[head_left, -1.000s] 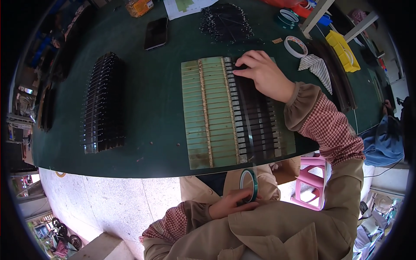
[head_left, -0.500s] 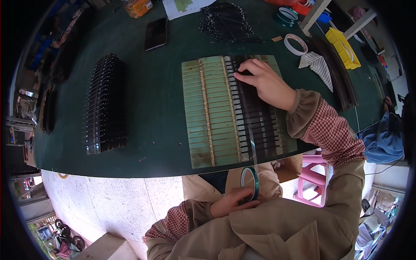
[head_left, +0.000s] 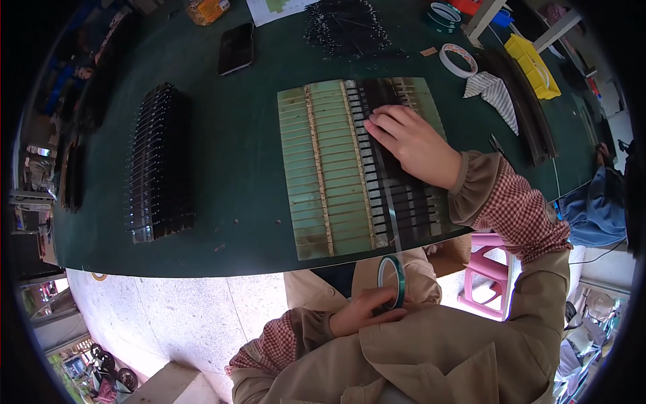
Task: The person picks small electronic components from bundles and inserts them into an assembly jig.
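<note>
My left hand (head_left: 363, 313) is closed around a roll of green tape (head_left: 401, 283), held below the table's front edge, close to my body. From the roll a clear-looking tape strip (head_left: 392, 215) runs up over a row of dark flat pieces (head_left: 410, 212). These pieces lie side by side in the slots of a pale green slotted board (head_left: 341, 155). My right hand (head_left: 420, 148) rests on the far part of that row, its fingers extended and pressed down close to the tape line. What lies under the fingers is hidden.
A stack of dark pieces (head_left: 158, 168) stands at left. Farther back are a phone (head_left: 236, 50) and a pile of black pieces (head_left: 346, 28). At right lie a white tape roll (head_left: 458, 60), a striped cloth (head_left: 494, 97), dark bars (head_left: 531, 128), tweezers (head_left: 496, 143) and a yellow tray (head_left: 531, 67).
My right hand has slid slightly nearer along the dark pieces, and its fingers have drawn closer together. My left hand still holds the tape roll. The view has shifted a little.
</note>
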Action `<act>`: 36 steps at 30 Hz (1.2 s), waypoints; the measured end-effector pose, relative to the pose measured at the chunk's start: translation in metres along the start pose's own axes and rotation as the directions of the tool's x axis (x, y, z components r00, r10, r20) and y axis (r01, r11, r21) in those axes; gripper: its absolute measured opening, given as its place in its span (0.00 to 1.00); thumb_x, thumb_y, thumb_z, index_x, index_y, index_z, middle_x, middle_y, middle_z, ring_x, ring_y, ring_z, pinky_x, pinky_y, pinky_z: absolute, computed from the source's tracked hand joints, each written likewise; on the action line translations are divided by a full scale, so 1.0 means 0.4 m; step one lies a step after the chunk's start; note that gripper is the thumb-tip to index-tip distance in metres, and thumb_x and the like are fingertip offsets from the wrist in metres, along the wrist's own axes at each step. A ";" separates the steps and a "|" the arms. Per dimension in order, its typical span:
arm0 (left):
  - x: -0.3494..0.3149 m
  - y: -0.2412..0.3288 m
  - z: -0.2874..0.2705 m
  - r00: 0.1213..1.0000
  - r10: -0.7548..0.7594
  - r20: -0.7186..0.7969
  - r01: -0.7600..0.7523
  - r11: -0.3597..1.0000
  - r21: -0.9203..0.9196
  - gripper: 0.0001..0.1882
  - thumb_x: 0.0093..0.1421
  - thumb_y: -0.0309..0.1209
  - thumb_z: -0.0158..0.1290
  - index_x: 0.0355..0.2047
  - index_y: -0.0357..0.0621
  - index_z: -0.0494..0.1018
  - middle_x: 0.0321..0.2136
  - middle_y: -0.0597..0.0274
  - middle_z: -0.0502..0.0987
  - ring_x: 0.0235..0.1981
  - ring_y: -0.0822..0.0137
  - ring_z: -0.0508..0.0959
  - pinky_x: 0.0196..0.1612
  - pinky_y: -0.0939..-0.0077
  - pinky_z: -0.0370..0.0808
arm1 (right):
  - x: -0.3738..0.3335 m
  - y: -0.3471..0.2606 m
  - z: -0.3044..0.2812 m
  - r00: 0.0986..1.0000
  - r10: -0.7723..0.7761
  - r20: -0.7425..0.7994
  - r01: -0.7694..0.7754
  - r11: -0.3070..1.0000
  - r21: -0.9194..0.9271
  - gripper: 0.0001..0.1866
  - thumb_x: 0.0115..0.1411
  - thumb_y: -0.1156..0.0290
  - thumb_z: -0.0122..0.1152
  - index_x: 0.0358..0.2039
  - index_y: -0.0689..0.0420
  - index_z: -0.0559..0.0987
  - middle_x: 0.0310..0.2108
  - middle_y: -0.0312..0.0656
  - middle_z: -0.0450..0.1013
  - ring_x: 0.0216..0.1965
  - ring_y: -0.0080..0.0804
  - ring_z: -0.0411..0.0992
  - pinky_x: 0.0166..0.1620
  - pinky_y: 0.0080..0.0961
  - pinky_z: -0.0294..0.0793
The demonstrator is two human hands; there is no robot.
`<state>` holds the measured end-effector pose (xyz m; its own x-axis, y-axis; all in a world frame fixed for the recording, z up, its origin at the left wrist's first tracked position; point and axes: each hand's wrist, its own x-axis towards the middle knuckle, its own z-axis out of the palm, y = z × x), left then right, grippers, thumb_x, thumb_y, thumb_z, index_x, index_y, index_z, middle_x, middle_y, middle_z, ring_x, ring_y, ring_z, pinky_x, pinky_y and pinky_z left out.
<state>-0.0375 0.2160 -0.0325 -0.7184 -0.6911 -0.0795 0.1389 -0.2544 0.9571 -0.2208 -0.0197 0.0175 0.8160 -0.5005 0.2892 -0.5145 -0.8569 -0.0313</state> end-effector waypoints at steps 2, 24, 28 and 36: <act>-0.006 -0.001 0.005 1.000 0.016 0.002 -0.016 1.000 0.011 0.13 0.62 0.26 0.55 0.47 0.36 0.73 0.36 0.57 0.79 0.37 0.67 0.80 0.41 0.76 0.76 | -0.018 -0.019 0.005 0.997 0.071 0.014 -0.072 0.996 0.055 0.29 0.41 0.87 0.54 0.49 0.63 0.76 0.48 0.45 0.67 0.55 0.44 0.62 0.58 0.36 0.62; -0.002 -0.009 0.009 0.998 0.061 -0.010 -0.060 0.996 0.062 0.14 0.61 0.26 0.57 0.46 0.37 0.73 0.35 0.59 0.79 0.34 0.70 0.79 0.37 0.77 0.75 | -0.051 -0.042 -0.029 0.996 0.089 0.033 -0.092 0.989 0.115 0.31 0.40 0.86 0.56 0.51 0.64 0.74 0.51 0.44 0.66 0.57 0.44 0.62 0.60 0.36 0.63; 0.004 0.000 0.008 0.999 0.033 -0.014 -0.033 0.999 0.037 0.14 0.60 0.27 0.57 0.46 0.37 0.73 0.35 0.59 0.79 0.34 0.71 0.79 0.37 0.78 0.75 | -0.057 -0.059 -0.018 1.000 -0.013 0.012 0.013 0.999 0.037 0.26 0.43 0.80 0.58 0.47 0.65 0.76 0.48 0.43 0.68 0.53 0.41 0.63 0.56 0.33 0.64; -0.001 -0.001 -0.001 0.999 0.042 0.005 -0.043 0.996 0.075 0.15 0.60 0.26 0.57 0.47 0.37 0.73 0.35 0.59 0.79 0.34 0.72 0.79 0.36 0.78 0.75 | -0.062 -0.060 -0.051 1.000 -0.001 0.007 0.001 0.996 0.090 0.32 0.41 0.86 0.56 0.52 0.62 0.73 0.50 0.45 0.67 0.55 0.43 0.64 0.58 0.37 0.64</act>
<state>-0.0371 0.2160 -0.0330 -0.7152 -0.6979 -0.0376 0.1175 -0.1731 0.9779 -0.2342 0.0159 0.0305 0.8186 -0.5003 0.2821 -0.4882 -0.8648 -0.1170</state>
